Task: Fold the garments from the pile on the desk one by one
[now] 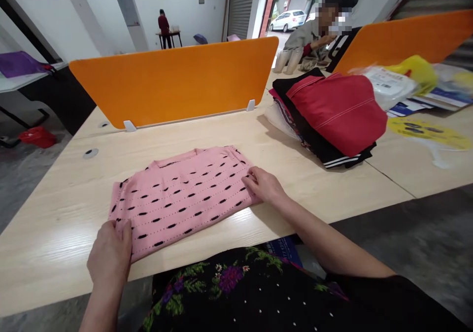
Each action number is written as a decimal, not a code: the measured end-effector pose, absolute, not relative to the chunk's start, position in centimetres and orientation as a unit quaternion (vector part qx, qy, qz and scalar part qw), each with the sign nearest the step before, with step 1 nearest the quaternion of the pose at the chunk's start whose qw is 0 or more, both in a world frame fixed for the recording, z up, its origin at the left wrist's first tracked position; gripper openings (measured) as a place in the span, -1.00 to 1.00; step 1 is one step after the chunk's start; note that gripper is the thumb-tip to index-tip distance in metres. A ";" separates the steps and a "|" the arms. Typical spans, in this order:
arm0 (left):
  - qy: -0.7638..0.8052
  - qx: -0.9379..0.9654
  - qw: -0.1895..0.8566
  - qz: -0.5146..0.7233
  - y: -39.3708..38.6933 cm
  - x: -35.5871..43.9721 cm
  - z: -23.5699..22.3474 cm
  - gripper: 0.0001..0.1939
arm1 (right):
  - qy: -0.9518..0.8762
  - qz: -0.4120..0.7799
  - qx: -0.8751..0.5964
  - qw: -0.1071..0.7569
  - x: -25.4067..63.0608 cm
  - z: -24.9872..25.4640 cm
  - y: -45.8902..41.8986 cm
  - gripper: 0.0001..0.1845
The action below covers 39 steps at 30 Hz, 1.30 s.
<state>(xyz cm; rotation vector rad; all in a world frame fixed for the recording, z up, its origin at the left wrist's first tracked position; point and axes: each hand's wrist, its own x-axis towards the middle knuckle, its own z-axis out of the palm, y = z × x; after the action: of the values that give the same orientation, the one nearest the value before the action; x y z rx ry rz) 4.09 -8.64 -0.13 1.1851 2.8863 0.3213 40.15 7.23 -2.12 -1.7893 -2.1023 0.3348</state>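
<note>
A pink sweater (185, 196) with black dashes and dotted lines lies folded flat on the pale wooden table (55, 209), its neckline toward the orange divider. My left hand (111, 248) grips the near left side of the sweater between thumb and fingers. At the right side, my right hand (264, 184) pinches the sweater's edge. Parts of the fabric are hidden under the fingers of both hands.
A stack of folded clothes with a red garment (340, 108) on top sits at right. An orange divider (177, 85) stands along the back. Plastic packages (391, 85) and a yellow fan (430, 132) lie farther right. A person (314, 31) sits beyond.
</note>
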 end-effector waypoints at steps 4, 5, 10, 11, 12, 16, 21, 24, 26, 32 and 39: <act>0.931 0.357 -0.009 0.077 -8.9 5.7 -0.3 -0.55 | -0.731 0.101 -0.659 0.145 39.8 -2.5 5.3 -0.73; 0.932 0.350 -0.036 0.087 -8.8 5.8 -0.2 -0.55 | -0.735 0.096 -0.653 0.159 39.8 -2.5 5.4 -0.73; 0.935 0.327 -0.088 0.108 -8.2 4.4 0.2 -0.52 | -0.744 0.061 -0.637 0.193 40.7 -2.4 6.7 -0.73; 0.937 0.335 -0.050 0.079 -8.2 3.9 0.2 -0.54 | -0.744 0.066 -0.645 0.161 40.9 -2.5 6.9 -0.74; 0.937 0.344 -0.011 0.049 -8.1 3.4 0.2 -0.55 | -0.744 0.073 -0.651 0.129 41.1 -2.5 7.2 -0.76; 0.926 0.377 0.023 0.008 -6.8 1.7 0.6 -0.49 | -0.740 0.096 -0.660 0.090 40.9 -1.5 8.6 -0.69; 0.898 0.436 0.055 -0.025 -1.9 0.5 1.5 -0.38 | -0.738 0.114 -0.662 0.073 37.6 0.6 12.9 -0.50; 0.904 0.423 0.060 0.018 0.6 -0.2 1.2 -0.41 | -0.733 0.128 -0.663 0.085 35.3 0.1 15.3 -0.53; 0.911 0.404 0.029 0.072 1.3 -0.6 0.7 -0.47 | -0.728 0.105 -0.664 0.132 34.5 -0.8 16.3 -0.57; 0.916 0.397 0.006 0.064 1.1 -0.8 -0.1 -0.52 | -0.723 0.071 -0.672 0.147 35.3 -2.2 16.8 -0.69; 0.813 0.564 -0.128 0.064 3.4 4.3 1.7 -0.59 | -0.812 0.017 -0.559 0.166 32.2 1.0 14.8 -0.60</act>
<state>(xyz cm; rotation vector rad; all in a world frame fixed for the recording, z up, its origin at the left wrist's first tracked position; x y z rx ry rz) 4.28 3.43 1.71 1.9342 2.7863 0.2202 32.22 14.81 0.99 -1.5921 -2.3120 0.0488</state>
